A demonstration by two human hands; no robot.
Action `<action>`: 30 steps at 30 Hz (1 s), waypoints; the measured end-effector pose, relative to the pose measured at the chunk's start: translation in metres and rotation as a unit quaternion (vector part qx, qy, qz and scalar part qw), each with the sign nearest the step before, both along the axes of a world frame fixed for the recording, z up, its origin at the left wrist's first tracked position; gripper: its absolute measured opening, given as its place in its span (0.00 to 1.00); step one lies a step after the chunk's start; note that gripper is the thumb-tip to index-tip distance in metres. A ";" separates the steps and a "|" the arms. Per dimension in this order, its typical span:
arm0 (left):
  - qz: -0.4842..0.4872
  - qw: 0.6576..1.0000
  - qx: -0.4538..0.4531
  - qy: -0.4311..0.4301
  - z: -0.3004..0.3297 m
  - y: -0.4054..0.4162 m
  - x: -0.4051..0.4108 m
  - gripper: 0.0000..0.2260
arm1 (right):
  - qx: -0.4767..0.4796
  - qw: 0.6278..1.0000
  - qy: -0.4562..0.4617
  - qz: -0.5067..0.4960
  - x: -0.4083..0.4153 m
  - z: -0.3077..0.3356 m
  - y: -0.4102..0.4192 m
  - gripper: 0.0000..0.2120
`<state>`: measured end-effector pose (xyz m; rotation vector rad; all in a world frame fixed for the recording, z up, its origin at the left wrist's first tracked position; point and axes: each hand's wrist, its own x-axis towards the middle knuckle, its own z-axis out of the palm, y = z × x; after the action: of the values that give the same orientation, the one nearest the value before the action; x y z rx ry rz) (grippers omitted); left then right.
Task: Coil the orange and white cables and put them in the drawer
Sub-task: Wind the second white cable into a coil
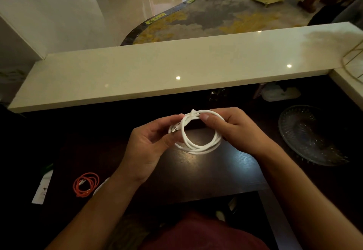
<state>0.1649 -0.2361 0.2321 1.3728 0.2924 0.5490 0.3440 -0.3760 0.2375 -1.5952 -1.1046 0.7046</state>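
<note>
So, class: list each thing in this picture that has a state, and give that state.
White cable: coiled, held in both hands above the desk.
Orange cable: coiled, lying on the desk.
Left hand: grips the white cable.
Right hand: pinches the white cable.
Glass dish: empty.

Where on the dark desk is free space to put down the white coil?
Bare wood lies under the white cable, between both hands and the glass dish. The desk's left side is crowded: orange cable, white packet.
</note>
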 end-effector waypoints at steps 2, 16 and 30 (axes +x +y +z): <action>0.028 1.000 0.000 0.000 -0.001 0.000 0.002 0.12 | 0.004 1.000 0.000 0.004 -0.001 0.000 0.000 0.30; 0.054 0.998 -0.031 0.021 0.000 0.004 0.012 0.09 | 0.004 0.994 0.091 0.054 -0.012 0.005 0.005 0.13; -0.027 0.996 0.013 0.081 0.009 0.018 0.002 0.12 | 0.014 0.990 0.082 0.116 -0.015 0.017 0.008 0.21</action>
<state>0.1671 -0.2183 0.2414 1.4482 0.3789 0.3980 0.3294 -0.3679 0.2544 -1.3701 -1.1830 0.9531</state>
